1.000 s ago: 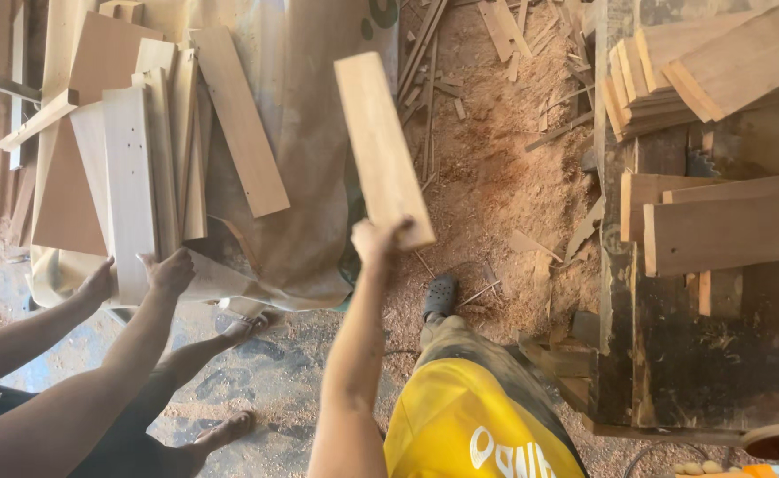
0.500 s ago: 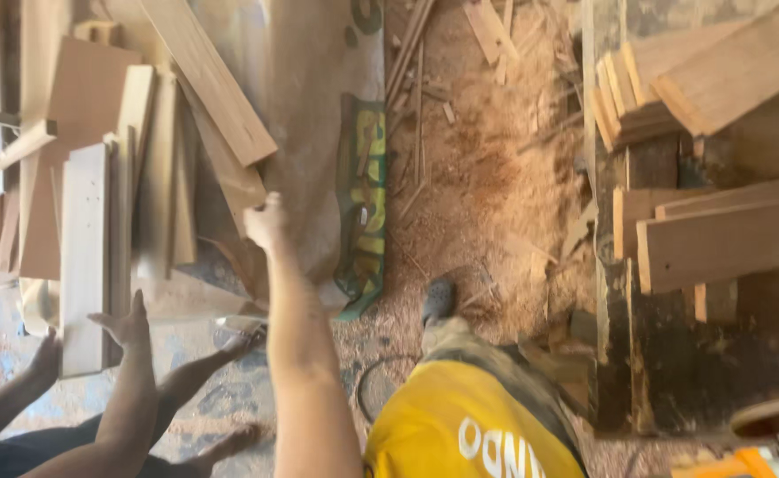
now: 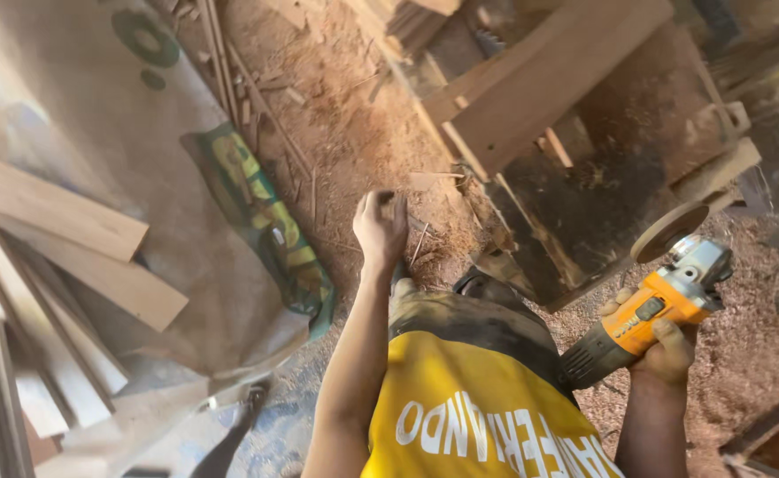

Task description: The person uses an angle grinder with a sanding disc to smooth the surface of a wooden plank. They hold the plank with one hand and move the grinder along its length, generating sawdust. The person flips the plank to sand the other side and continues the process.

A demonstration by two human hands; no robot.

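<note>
Item, far left: pale wooden planks (image 3: 62,257), laid overlapping on a tan printed sack cloth (image 3: 168,177) spread over the sawdust floor (image 3: 354,142); the planks are seen at the cloth's left edge, well apart from both hands.

Item, centre: left hand (image 3: 381,232), arm extended forward and away from the body, wrist straight, back of the hand turned to the camera. The fingers are curled inward; whether anything is held inside them cannot be told. The hand is held above the sawdust floor, just right of the cloth's green-and-yellow printed edge.

Item, lower centre: yellow shirt (image 3: 487,416) of the person, seen from above.

Item, upper centre to right: dark wooden workbench (image 3: 584,204) with a board (image 3: 549,88) lying across its top.

Item, right: right hand (image 3: 664,345), arm bent, raised beside the body. The fingers are wrapped firmly round the body of an orange angle grinder (image 3: 664,305); its disc end is pointed up and away from the grip, close to the workbench's lower right corner.
</note>
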